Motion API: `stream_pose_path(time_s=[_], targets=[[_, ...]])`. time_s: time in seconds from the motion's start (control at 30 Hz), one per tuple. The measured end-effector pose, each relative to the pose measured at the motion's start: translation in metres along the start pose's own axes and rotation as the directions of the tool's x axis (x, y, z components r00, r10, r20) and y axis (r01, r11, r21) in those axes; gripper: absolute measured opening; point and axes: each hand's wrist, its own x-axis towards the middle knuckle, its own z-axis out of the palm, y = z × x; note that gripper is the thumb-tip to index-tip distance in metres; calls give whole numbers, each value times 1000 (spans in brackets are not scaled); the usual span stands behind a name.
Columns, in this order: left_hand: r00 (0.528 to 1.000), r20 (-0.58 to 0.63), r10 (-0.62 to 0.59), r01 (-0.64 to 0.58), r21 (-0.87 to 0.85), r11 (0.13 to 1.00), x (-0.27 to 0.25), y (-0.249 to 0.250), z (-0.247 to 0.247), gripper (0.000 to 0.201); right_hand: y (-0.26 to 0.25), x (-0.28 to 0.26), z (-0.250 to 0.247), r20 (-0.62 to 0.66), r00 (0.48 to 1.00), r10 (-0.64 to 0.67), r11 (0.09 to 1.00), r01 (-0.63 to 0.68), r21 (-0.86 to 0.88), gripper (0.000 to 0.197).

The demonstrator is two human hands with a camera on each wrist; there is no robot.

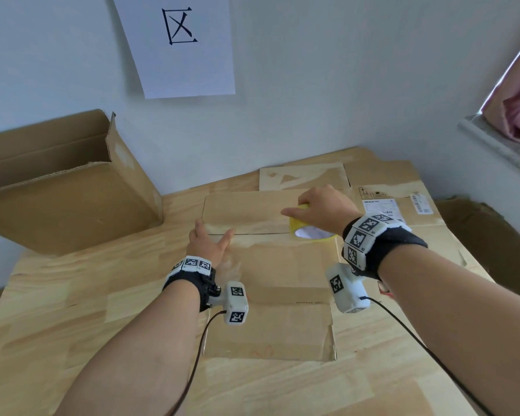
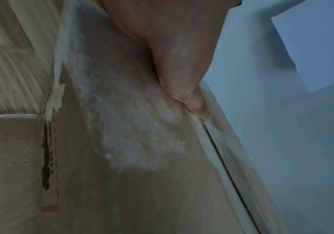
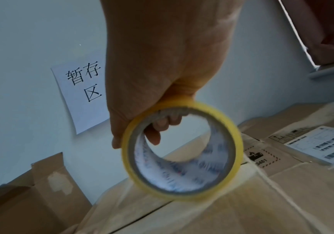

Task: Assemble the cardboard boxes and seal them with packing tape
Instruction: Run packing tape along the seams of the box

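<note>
A closed cardboard box (image 1: 270, 265) stands in the middle of the wooden table, its two top flaps meeting at a dark seam (image 1: 252, 234). My left hand (image 1: 206, 240) lies flat on the left end of that seam, fingers straight and spread; the left wrist view shows the fingers (image 2: 182, 82) pressing the flap by the seam (image 2: 222, 166). My right hand (image 1: 318, 205) grips a roll of yellow packing tape (image 1: 309, 232) at the right end of the seam. In the right wrist view the fingers curl through the roll (image 3: 182, 152), which touches the box top.
An open empty cardboard box (image 1: 63, 187) stands at the back left against the wall. Flattened cardboard with shipping labels (image 1: 397, 202) lies at the back right. A paper sign (image 1: 180, 43) hangs on the wall. A window sill (image 1: 499, 145) sits at the right.
</note>
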Motion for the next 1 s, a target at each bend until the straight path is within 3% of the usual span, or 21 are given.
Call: stream_pose_path(time_s=[0.17, 0.53, 0.77, 1.0], targets=[[1000, -21, 13, -13, -14, 1000, 0, 2, 1, 96, 18, -2, -3, -31, 997, 74, 993, -77, -89, 49], [1000, -1, -4, 4, -1, 1000, -5, 3, 0, 97, 35, 0, -4, 24, 997, 80, 992, -82, 91, 59], [1000, 3, -2, 2, -1, 1000, -7, 7, 0, 97, 37, -4, -9, -55, 989, 139, 977, -146, -153, 57], [1000, -6, -7, 7, -3, 1000, -7, 8, 2, 96, 49, -1, -10, 27, 990, 136, 986, -133, -97, 54]])
